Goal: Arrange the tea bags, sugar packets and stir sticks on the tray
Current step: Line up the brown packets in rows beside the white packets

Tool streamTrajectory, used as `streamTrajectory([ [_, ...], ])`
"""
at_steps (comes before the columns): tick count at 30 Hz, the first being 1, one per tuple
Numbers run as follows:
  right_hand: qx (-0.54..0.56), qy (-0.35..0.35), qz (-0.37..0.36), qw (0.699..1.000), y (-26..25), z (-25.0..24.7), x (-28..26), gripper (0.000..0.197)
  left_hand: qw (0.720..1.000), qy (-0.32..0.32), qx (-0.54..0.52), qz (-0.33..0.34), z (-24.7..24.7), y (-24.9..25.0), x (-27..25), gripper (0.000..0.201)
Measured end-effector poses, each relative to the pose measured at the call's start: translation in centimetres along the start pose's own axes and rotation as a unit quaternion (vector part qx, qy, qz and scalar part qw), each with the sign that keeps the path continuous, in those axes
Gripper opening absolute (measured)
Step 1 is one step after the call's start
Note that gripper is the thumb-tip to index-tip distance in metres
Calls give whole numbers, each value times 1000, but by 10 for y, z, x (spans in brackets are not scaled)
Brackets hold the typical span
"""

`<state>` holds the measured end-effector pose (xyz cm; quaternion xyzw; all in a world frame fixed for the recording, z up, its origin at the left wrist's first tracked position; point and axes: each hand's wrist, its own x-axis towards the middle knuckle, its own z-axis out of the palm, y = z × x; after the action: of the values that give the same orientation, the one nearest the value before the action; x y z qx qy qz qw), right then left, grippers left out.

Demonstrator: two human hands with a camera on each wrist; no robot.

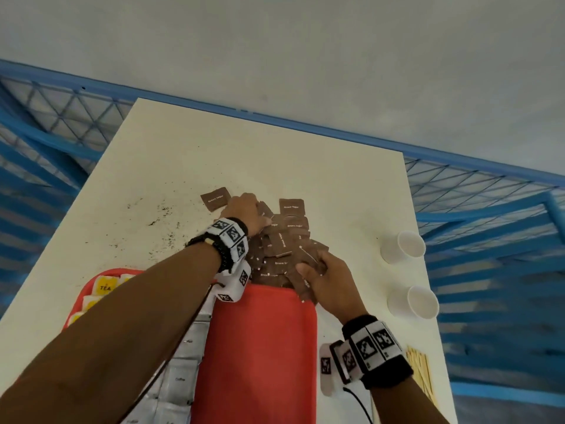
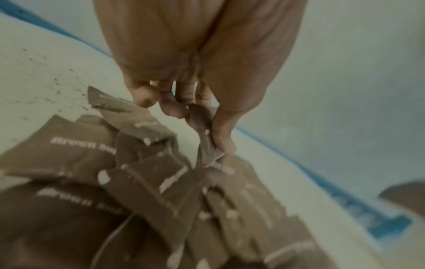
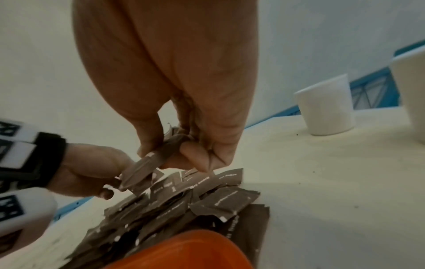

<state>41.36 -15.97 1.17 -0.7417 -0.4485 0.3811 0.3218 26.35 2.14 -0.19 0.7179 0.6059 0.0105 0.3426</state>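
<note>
A heap of brown sugar packets point(image 1: 282, 246) lies on the white table just beyond the far end of the red tray point(image 1: 260, 347). My left hand point(image 1: 247, 211) reaches into the heap's far left side and pinches one brown packet point(image 2: 204, 138) between thumb and fingers. At the heap's near right side my right hand point(image 1: 324, 280) grips a few brown packets point(image 3: 147, 169). Yellow tea bags point(image 1: 104, 286) fill the tray's left end and silver coffee sachets point(image 1: 180, 377) sit beside them. Wooden stir sticks point(image 1: 422, 371) lie on the table at the right.
Two white paper cups point(image 1: 403, 246) point(image 1: 412, 301) stand on the table's right side. Dark crumbs point(image 1: 159, 218) speckle the table left of the heap. A blue metal frame point(image 1: 489, 191) with mesh surrounds the table. One packet point(image 1: 215, 198) lies apart at the heap's far left.
</note>
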Motion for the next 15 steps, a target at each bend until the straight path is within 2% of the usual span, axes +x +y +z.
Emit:
streamTrajectory([
  [2, 41, 10, 27, 999, -5, 1, 7, 9, 996, 12, -89, -2, -14, -3, -10, 25],
  [4, 67, -13, 44, 997, -14, 5, 13, 13, 976, -17, -216, -18, -25, -10, -25, 15],
  [5, 77, -32, 48, 995, -21, 9, 15, 16, 946, -48, -319, -38, -29, -14, -35, 8],
  [8, 146, -110, 71, 981, -50, 26, 14, 23, 812, -98, -567, -94, -35, -33, -60, 25],
  [11, 219, -157, 92, 958, -80, 48, 13, 29, 702, -142, -692, -89, -36, -49, -89, 23],
  [12, 227, -162, 83, 957, -91, 56, 13, 30, 665, -167, -723, -82, -34, -54, -96, 38],
  [13, 209, -164, 65, 962, -100, 63, 12, 32, 637, -184, -745, -74, -34, -57, -105, 53],
  [14, 144, -163, 34, 975, -108, 70, 12, 34, 612, -194, -764, -67, -33, -59, -111, 59],
  [15, 60, -161, -9, 985, -116, 75, 11, 35, 585, -196, -784, -63, -32, -60, -117, 57],
])
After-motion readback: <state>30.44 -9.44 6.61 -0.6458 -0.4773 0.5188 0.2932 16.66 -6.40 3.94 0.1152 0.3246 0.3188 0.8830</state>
